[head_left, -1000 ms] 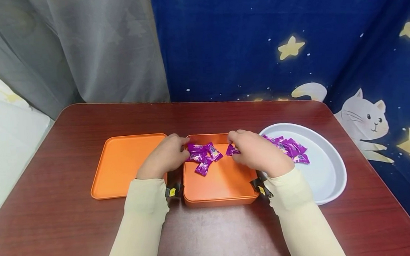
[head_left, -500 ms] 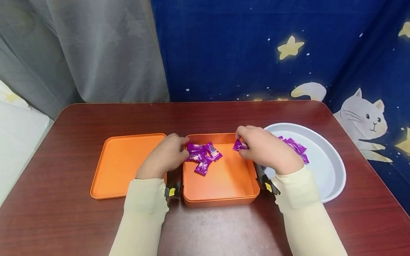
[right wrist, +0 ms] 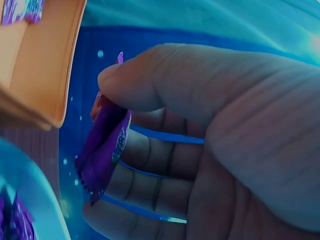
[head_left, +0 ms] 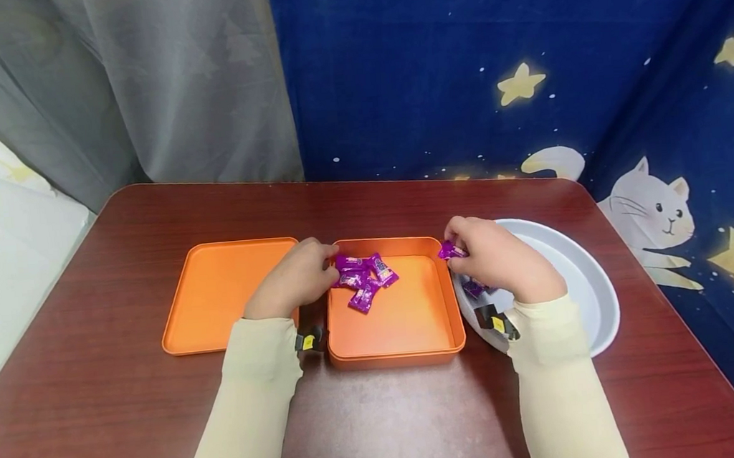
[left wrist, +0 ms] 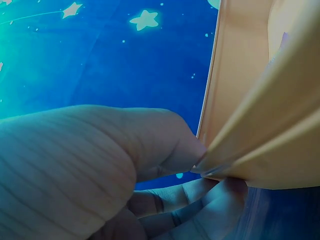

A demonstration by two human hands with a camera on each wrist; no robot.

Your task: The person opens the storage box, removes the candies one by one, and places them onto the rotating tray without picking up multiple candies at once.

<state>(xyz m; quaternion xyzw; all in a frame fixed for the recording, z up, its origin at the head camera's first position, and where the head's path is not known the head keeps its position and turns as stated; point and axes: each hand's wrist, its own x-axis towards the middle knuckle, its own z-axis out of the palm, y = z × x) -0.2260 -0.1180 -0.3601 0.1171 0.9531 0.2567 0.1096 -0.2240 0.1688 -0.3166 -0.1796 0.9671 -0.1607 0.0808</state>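
My left hand (head_left: 293, 281) pinches the left wall of the orange box (head_left: 395, 334) near its back corner; in the left wrist view the thumb and fingers grip its rim. Inside the box, several purple wrapped candies (head_left: 364, 297) lie bunched at the back left. My right hand (head_left: 501, 258) holds one purple wrapped candy (right wrist: 105, 150) between thumb and fingers, just past the box's right wall and above the left edge of the white round tray (head_left: 595, 297). More candies (head_left: 473, 287) show in that tray, mostly hidden beneath the right hand.
An orange lid (head_left: 229, 290) lies flat on the brown table (head_left: 382, 422), left of the box. Behind the table hang a grey curtain (head_left: 200, 84) and a blue star-printed curtain (head_left: 406, 68).
My right hand has moved right with the candy, from over the box interior to beyond its right wall. The left hand and the candies in the box have stayed put.
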